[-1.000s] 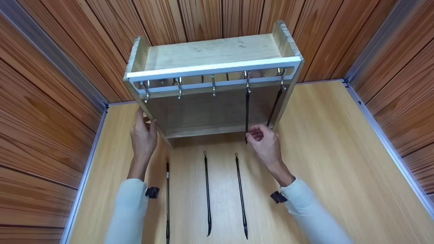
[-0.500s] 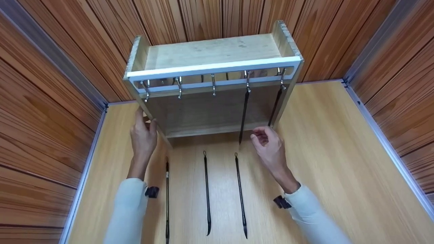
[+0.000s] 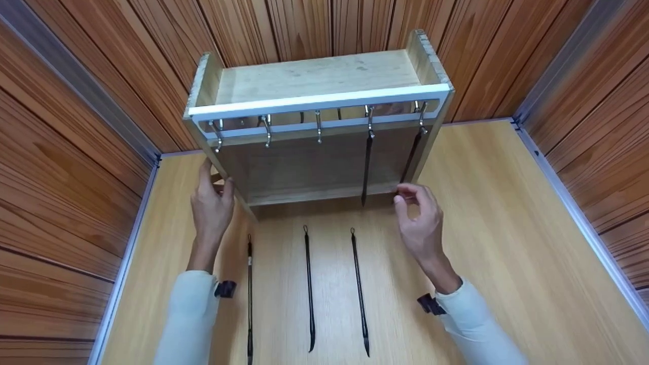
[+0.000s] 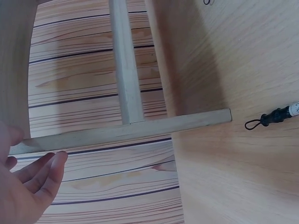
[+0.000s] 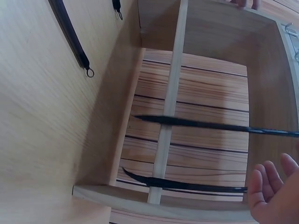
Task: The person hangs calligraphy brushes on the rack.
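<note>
A small wooden shelf unit [image 3: 319,73] stands at the back, with a white hook bar [image 3: 289,105] along its front. My left hand [image 3: 210,210] holds its left side panel [image 4: 187,125], thumb and fingers on opposite sides of the wood. Two black calligraphy brushes hang tip-down from the right-hand hooks: the inner brush [image 3: 366,167] and the outer brush [image 3: 413,154]. Loosely curled, my right hand [image 3: 425,223] is beside the outer brush, covering its lower end in the head view. In the right wrist view thumb and fingers are apart, and the hand overlaps that brush [image 5: 196,187].
Three more brushes lie on the wooden table: a left one [image 3: 250,299], a middle one [image 3: 310,289] and a right one [image 3: 360,294], loops toward the shelf. Bare metal hooks [image 3: 267,134] are on the bar's left and middle. Wood-plank walls [image 3: 299,25] enclose the table.
My right hand has let go of the inner hanging brush and moved right to the outer one. The freed brush has swung a little. My left hand stays at the side panel.
</note>
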A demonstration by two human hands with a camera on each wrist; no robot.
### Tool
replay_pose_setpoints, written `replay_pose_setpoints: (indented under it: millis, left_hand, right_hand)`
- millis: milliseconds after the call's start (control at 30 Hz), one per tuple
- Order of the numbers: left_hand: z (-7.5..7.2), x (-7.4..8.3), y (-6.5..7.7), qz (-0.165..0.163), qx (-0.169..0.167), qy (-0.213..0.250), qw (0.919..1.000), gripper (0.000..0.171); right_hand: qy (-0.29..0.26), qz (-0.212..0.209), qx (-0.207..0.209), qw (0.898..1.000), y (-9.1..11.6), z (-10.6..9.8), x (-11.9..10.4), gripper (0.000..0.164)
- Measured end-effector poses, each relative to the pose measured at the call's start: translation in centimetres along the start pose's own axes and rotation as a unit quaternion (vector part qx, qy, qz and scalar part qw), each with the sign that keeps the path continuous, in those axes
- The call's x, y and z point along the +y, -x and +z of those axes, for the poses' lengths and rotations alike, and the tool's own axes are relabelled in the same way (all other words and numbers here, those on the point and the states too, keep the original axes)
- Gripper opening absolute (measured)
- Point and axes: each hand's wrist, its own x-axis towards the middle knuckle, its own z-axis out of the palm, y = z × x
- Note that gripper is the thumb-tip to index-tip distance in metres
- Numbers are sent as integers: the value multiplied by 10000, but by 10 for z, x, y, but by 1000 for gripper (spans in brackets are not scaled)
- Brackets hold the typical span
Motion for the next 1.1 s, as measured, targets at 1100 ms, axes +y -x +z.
replay_pose_setpoints:
  millis: [1100]
  left_hand:
    - [-44,31,51,435,-152,-287,9985,56]
  right_hand:
    - [-354,323,675,9966,-32,-24,-15,41]
